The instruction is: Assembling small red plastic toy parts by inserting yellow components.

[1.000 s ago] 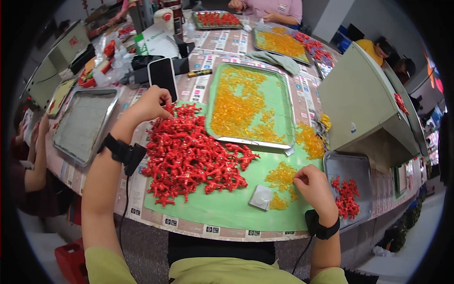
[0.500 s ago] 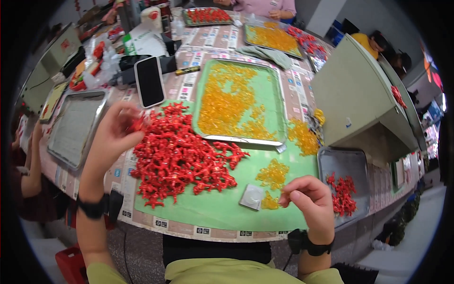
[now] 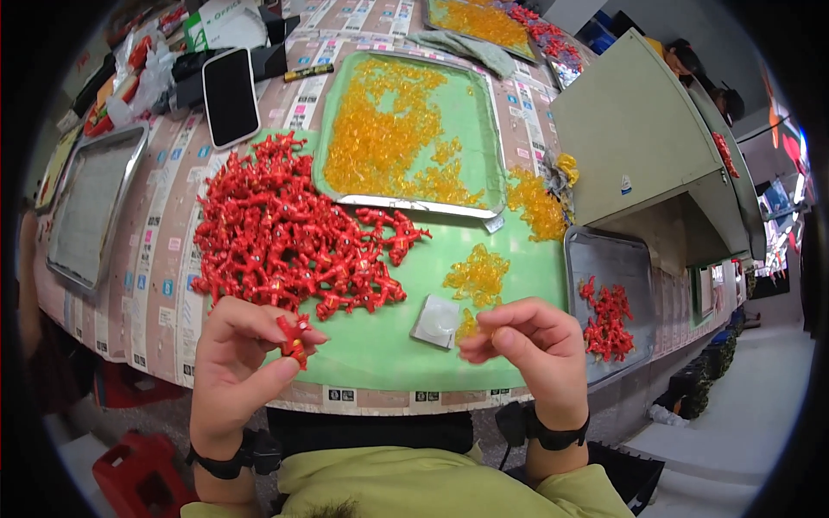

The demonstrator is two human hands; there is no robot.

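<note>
Head view: the table's near edge (image 3: pixel 371 399) curves just beyond the person's chest, and both hands hover over it. Between the hands lies an open strip of green mat (image 3: pixel 371 345), bare except for a small clear square lid (image 3: pixel 436 321) lying just left of the right hand. To the right, a grey-green cabinet (image 3: pixel 639 138) closes in beside the table; to the left, the table edge falls away to the floor, where a red stool (image 3: pixel 138 470) stands.

The left hand (image 3: pixel 237 363) is raised with its palm turned inward, wrist strapped with a black band, thumb and forefinger clamped on a small red plastic piece (image 3: pixel 294 337). The right hand (image 3: pixel 527 345) is held at the same height, knuckles up, its fingers curled together with the tips pinched; a hint of yellow shows at the fingertips, but whether they grip a piece cannot be told.

Just beyond the left hand, a heap of red pieces (image 3: pixel 285 233) spreads across the mat. A green-lined metal tray (image 3: pixel 406 129) behind it holds scattered translucent yellow pieces (image 3: pixel 380 138), and more yellow pieces sit in small loose piles (image 3: pixel 475 274) on the mat. A grey metal tray (image 3: pixel 609 302) at the right holds a small cluster of red pieces (image 3: pixel 609 315). A further metal tray (image 3: pixel 86 203) lies at far left, and a black phone (image 3: pixel 229 95) lies face up near the top.
</note>
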